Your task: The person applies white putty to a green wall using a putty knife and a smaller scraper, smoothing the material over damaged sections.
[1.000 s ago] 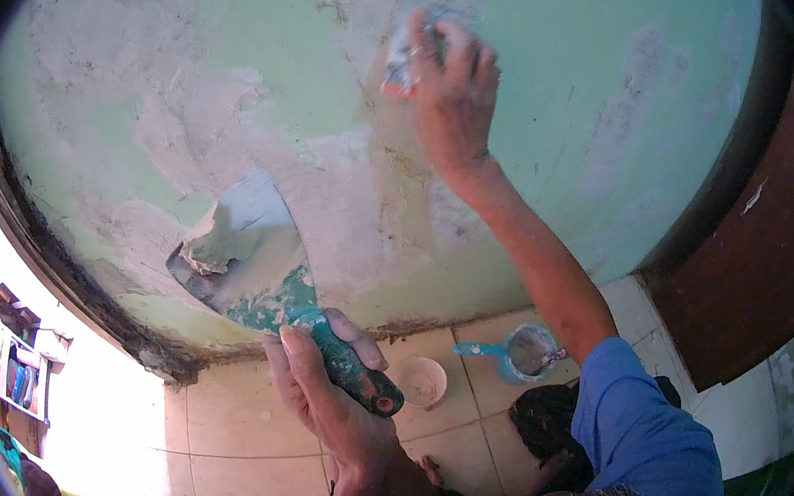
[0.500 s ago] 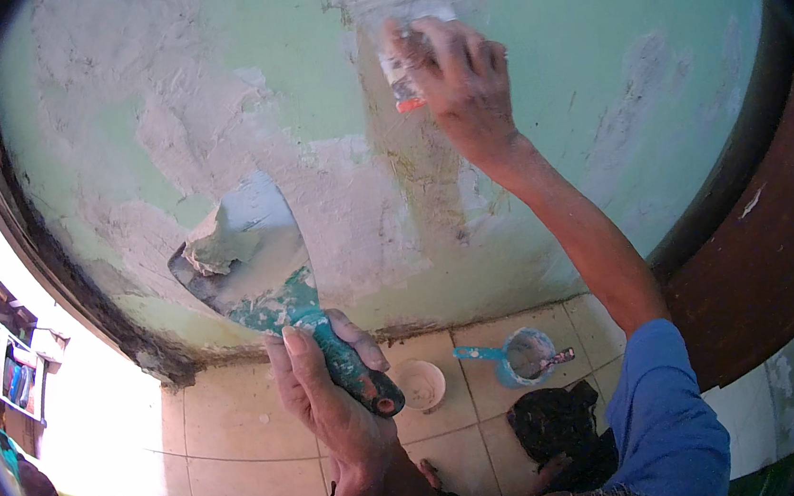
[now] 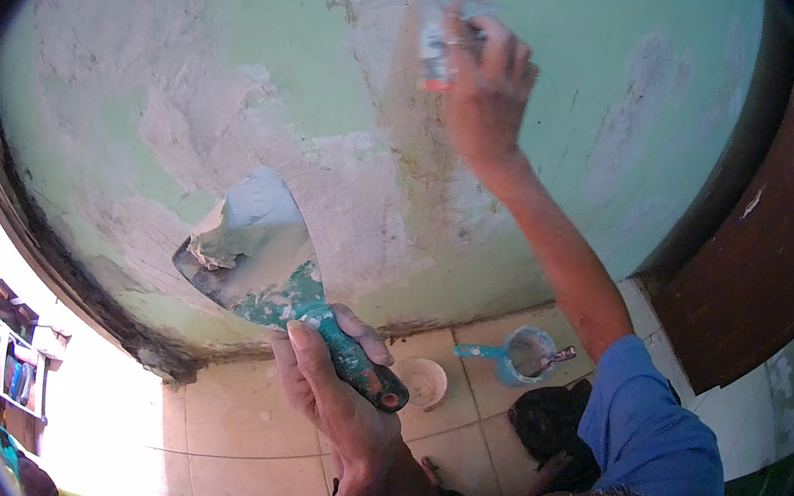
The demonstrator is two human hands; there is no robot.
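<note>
1. Putty knife point(image 3: 435, 48), a small one with a pale blade and a bit of orange at its lower edge, sits pressed flat against the wall point(image 3: 324, 83) high up, on a strip of grey filler; my right hand point(image 3: 487, 86) is closed around it, fingers curled over the top.
2. Broad scraper point(image 3: 260, 261) is in my left hand point(image 3: 334, 388), which is clamped on its green-and-black handle point(image 3: 356, 367). The wide blade points up and to the left, close before the lower wall, and carries a heap of grey-white filler along its upper left part.
3. My hands are well apart: the right one high on the wall with the arm stretched out, the left one low and nearer to me.
4. My right arm ends in a blue sleeve point(image 3: 648, 425) at the lower right.
5. The wall is pale green with large rough patches of grey filler, mostly in its middle and left.
6. On the tiled floor point(image 3: 233, 436) below stand a small round pale bowl point(image 3: 421, 381) and, just to its right, a blue jug point(image 3: 522, 355) with a handle and a tool sticking out of it.
7. A dark heap point(image 3: 547, 420) lies on the tiles just beneath the jug; I cannot tell what it is.
8. A brown door point(image 3: 753, 271) stands at the right of the wall.
</note>
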